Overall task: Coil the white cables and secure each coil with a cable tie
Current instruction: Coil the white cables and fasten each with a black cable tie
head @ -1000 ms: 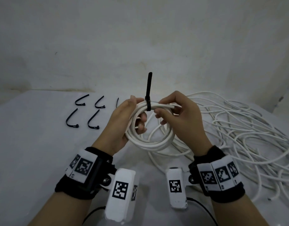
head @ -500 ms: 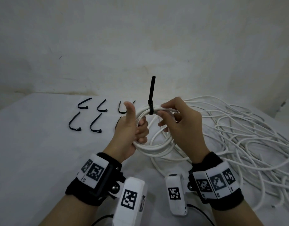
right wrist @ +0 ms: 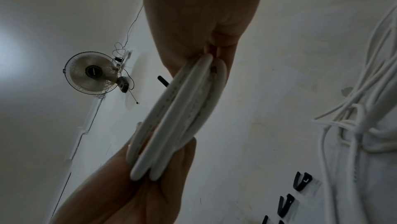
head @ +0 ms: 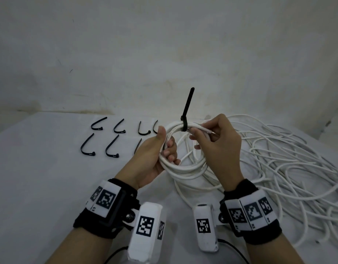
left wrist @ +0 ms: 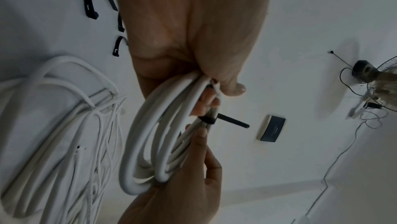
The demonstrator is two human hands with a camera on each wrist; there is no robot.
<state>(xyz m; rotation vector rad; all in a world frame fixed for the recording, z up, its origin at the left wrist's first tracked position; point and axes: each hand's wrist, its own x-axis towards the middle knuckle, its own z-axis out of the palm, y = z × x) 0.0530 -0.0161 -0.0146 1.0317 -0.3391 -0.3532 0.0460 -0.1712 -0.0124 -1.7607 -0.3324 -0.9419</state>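
A white cable coil (head: 185,166) is held above the table between both hands. My left hand (head: 160,147) grips its left side, thumb up along the outside, fingers curled through the loop. My right hand (head: 212,138) pinches the top of the coil just right of a black cable tie (head: 186,113). The tie is wrapped round the strands and its tail stands upward. In the left wrist view the coil (left wrist: 154,142) and the tie (left wrist: 217,119) show between both hands. In the right wrist view the coil (right wrist: 182,114) runs edge-on between the palms.
Several loose black cable ties (head: 111,138) lie in two rows on the white table (head: 40,178) at the left. A large tangle of white cable (head: 278,164) spreads over the right side. A wall (head: 164,54) rises behind the table.
The left thumb has lifted off the top of the coil and now stands along its left side. The tie's tail leans a little more to the right. The coil stays in both hands.
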